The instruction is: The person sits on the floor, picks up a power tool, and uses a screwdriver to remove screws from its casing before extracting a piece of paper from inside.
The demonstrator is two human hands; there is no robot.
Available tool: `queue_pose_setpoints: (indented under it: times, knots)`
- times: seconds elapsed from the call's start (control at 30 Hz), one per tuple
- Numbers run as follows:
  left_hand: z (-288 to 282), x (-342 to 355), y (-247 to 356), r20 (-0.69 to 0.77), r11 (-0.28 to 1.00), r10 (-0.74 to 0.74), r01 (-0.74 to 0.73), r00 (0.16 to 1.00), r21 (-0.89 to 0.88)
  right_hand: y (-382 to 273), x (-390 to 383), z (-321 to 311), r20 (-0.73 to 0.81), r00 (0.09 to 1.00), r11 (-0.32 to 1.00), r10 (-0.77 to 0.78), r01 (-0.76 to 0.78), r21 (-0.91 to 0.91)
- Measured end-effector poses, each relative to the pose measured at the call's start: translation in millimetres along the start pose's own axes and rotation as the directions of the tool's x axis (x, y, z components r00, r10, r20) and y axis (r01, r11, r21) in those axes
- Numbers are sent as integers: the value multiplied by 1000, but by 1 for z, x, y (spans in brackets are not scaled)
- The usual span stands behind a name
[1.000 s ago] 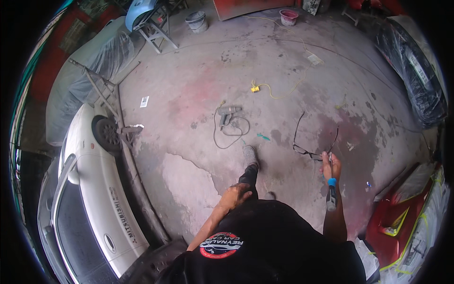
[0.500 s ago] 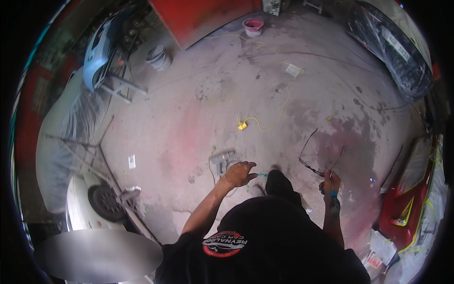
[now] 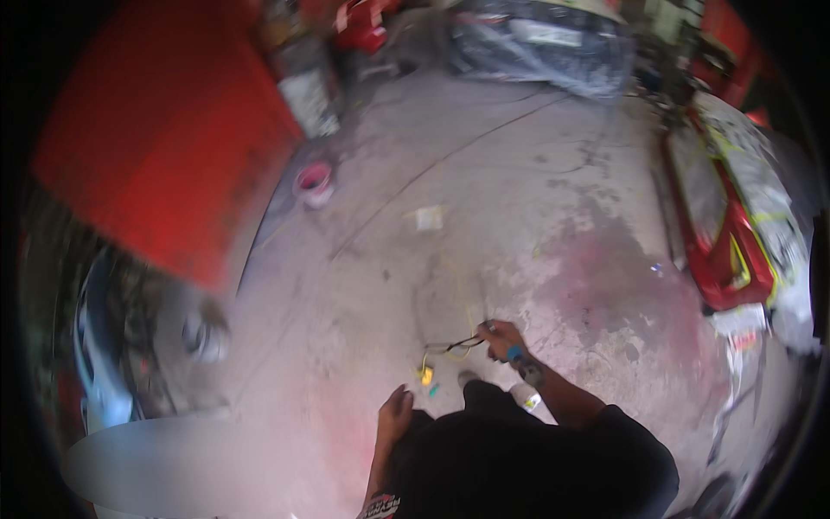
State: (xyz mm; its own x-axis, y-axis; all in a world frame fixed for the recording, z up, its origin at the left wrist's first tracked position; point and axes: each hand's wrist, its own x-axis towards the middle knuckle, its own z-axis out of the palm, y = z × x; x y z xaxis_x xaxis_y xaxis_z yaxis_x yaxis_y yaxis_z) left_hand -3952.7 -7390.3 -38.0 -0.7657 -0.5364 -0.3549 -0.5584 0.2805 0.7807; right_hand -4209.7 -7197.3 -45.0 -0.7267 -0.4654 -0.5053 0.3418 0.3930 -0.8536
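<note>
My right hand [image 3: 503,340] grips a pair of dark-framed eyeglasses [image 3: 454,347] by one side, out in front of me over the floor. Their thin temples point away from me and are smeared by motion. A blue band circles my right wrist. My left hand [image 3: 396,413] hangs low beside my body, and its fingers are too blurred to read. Between the two hands, on the floor, is a yellow block [image 3: 426,375] on a yellow cord. Close by it shows a small green piece [image 3: 434,390], apart from my left hand.
A large red panel [image 3: 173,130] stands at the left, with a pink-stained bucket [image 3: 314,184] beside it. A light blue bumper [image 3: 99,363] is at the far left. Plastic-wrapped car parts [image 3: 540,48] lie at the back; a red bumper [image 3: 739,259] stands right.
My view has swung to the right. The right hand has brought the eyeglasses inward, in front of my body. My left hand has dropped back closer to my side.
</note>
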Motion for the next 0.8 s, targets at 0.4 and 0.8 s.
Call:
queue_pose_setpoints:
  times: [0.4,0.8]
  knots:
    - [-157,184,-7,712,879,470,-199,522,-434,-36,-128,229,-577,814,919,66,176,353]
    - [-183,99,74,699,608,703,-621,131,-495,36,-293,441,-850,139,825,508,203,527]
